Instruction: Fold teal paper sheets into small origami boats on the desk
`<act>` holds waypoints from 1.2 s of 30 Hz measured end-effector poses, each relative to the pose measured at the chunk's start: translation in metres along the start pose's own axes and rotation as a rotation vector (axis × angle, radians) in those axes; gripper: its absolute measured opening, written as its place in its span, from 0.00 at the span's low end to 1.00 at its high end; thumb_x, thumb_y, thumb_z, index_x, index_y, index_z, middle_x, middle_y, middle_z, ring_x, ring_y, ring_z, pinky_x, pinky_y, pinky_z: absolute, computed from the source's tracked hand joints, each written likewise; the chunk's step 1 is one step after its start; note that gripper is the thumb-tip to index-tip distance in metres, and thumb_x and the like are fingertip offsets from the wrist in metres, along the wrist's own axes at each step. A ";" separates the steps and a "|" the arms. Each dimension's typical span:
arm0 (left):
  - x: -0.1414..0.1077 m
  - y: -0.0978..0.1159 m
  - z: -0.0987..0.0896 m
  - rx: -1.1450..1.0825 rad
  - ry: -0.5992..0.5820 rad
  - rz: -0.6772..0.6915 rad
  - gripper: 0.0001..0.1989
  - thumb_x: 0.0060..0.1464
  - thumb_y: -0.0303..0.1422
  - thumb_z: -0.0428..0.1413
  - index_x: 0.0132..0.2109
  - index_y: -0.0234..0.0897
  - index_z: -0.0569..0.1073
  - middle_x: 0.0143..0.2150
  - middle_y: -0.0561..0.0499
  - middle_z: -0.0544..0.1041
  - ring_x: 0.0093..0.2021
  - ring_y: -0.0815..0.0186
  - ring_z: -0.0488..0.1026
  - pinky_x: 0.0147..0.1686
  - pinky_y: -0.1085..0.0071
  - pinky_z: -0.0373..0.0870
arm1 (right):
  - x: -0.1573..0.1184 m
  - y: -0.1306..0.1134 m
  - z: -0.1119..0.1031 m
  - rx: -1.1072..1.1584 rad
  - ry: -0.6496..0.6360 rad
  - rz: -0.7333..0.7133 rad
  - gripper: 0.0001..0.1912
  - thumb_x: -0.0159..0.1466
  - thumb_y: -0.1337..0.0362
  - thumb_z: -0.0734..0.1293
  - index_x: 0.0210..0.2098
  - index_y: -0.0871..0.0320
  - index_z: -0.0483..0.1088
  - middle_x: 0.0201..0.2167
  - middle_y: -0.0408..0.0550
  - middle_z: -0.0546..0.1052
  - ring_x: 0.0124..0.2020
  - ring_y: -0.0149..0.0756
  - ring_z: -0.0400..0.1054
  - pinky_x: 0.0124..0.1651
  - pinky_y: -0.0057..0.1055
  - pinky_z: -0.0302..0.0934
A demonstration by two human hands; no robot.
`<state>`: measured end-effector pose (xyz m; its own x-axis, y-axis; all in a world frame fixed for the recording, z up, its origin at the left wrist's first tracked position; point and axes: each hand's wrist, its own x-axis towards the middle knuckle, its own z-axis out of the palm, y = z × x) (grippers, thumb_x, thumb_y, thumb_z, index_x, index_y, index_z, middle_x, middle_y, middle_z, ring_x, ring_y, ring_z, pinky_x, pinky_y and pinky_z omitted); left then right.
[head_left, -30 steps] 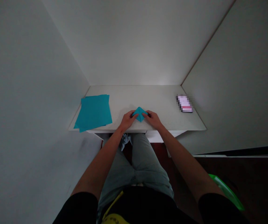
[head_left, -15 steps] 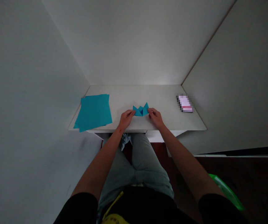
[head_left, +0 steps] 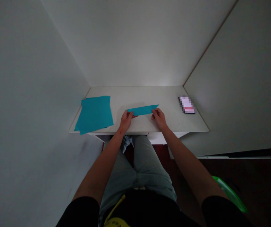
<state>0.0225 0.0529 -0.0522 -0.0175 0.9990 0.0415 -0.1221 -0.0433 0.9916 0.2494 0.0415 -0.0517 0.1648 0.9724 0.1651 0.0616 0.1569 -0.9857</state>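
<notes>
A light, flimsy teal paper strip (head_left: 142, 110) is pinched at either end by the left hand (head_left: 126, 121) and right hand (head_left: 159, 118); those ends seem the safest hold.

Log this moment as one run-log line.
left hand: holds teal paper strip | right hand: holds same strip | nearby: teal paper sheets

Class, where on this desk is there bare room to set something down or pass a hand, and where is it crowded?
Bare white desktop runs behind the folded teal strip. Another patch lies between the teal paper stack and the left hand, and another between the right hand and the pixelated object. The front centre, around the hands, is crowded.
</notes>
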 end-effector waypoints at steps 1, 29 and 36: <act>0.000 0.000 0.000 0.000 -0.004 0.002 0.22 0.65 0.53 0.63 0.43 0.39 0.69 0.38 0.50 0.81 0.39 0.62 0.84 0.49 0.57 0.84 | 0.000 0.000 0.000 0.018 -0.004 -0.003 0.27 0.63 0.33 0.70 0.37 0.50 0.65 0.20 0.35 0.66 0.21 0.31 0.62 0.27 0.31 0.60; -0.008 0.012 -0.002 0.127 0.034 0.025 0.29 0.66 0.62 0.54 0.48 0.39 0.76 0.21 0.58 0.74 0.22 0.65 0.77 0.28 0.69 0.69 | -0.003 0.003 -0.003 -0.040 0.018 0.009 0.32 0.70 0.32 0.61 0.40 0.53 0.77 0.21 0.41 0.69 0.25 0.37 0.66 0.33 0.35 0.63; -0.009 0.011 -0.002 0.153 0.110 0.054 0.35 0.63 0.70 0.47 0.37 0.41 0.70 0.22 0.54 0.74 0.25 0.63 0.78 0.32 0.66 0.73 | -0.007 -0.007 -0.001 -0.012 -0.014 -0.049 0.31 0.69 0.40 0.68 0.65 0.48 0.69 0.34 0.44 0.76 0.25 0.34 0.66 0.29 0.35 0.65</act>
<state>0.0197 0.0432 -0.0421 -0.1294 0.9875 0.0899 0.0341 -0.0861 0.9957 0.2490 0.0335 -0.0462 0.1474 0.9660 0.2126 0.0808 0.2024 -0.9760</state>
